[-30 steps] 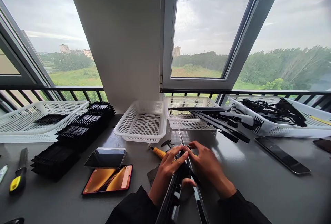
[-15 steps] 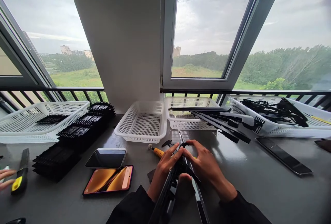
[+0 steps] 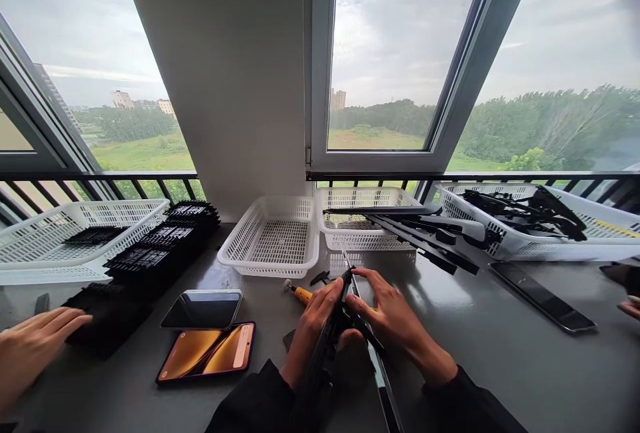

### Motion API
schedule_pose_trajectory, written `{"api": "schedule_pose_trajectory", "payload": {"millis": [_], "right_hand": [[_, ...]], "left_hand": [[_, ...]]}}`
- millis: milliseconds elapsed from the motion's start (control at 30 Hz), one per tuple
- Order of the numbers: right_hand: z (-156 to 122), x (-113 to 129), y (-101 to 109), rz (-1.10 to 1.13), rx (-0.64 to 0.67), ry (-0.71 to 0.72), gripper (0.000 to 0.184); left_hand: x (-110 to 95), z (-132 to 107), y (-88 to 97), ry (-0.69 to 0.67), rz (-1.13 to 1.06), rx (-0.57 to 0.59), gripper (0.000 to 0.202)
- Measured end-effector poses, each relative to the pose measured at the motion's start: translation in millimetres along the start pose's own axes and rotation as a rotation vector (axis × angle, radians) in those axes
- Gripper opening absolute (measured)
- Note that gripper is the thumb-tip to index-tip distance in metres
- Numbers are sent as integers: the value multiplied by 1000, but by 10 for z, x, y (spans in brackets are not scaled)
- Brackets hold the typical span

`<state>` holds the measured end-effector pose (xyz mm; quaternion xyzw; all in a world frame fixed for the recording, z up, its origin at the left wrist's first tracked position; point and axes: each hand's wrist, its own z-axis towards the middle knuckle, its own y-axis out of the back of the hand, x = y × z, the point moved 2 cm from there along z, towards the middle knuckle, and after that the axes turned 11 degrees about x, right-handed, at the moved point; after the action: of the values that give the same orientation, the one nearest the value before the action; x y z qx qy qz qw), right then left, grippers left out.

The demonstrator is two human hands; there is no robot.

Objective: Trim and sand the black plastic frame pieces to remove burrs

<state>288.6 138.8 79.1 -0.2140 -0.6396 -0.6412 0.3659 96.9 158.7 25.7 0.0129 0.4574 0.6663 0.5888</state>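
Observation:
A long black plastic part (image 3: pixel 325 346) slants up from the bottom edge between my hands. My left hand (image 3: pixel 313 323) grips it from the left, fingers pressed along its upper end. From the other side my right hand (image 3: pixel 400 326) holds the same part, with its index finger at the tip and the thumb bent inward. A long glossy strip (image 3: pixel 384 383) runs beside the part, under my right hand; whether it is joined to the part I cannot tell. Just beyond my left hand lies a yellow-handled tool (image 3: pixel 301 294), partly hidden, beside a small dark tool (image 3: pixel 320 278).
Two phones, one dark (image 3: pixel 203 308) and one lit (image 3: pixel 207 353), lie left. Stacked black grid parts (image 3: pixel 150 253) stand near a white basket (image 3: pixel 273 270). Long trims (image 3: pixel 425 226) rest across another basket. A dark phone (image 3: pixel 543 296) lies right. A co-worker's hand (image 3: pixel 40 346) reaches in left.
At left, the other person's hand has come further in, towards the black stack, covering the knife. Fingers now show at the right edge. My right thumb has shifted slightly; both hands keep their hold.

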Motion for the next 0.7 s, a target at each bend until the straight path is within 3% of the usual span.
{"api": "schedule_pose_trajectory", "payload": {"millis": [200, 333, 700], "right_hand": [[-16, 9, 32, 14, 36, 9, 66], [-17, -14, 15, 22, -27, 10, 62], [21, -90, 7, 105, -164, -148, 51]], "left_hand": [[-22, -18, 14, 39, -10, 38, 87], [-30, -19, 13, 30, -15, 41, 89], [-55, -23, -59, -10, -28, 60, 94]]}}
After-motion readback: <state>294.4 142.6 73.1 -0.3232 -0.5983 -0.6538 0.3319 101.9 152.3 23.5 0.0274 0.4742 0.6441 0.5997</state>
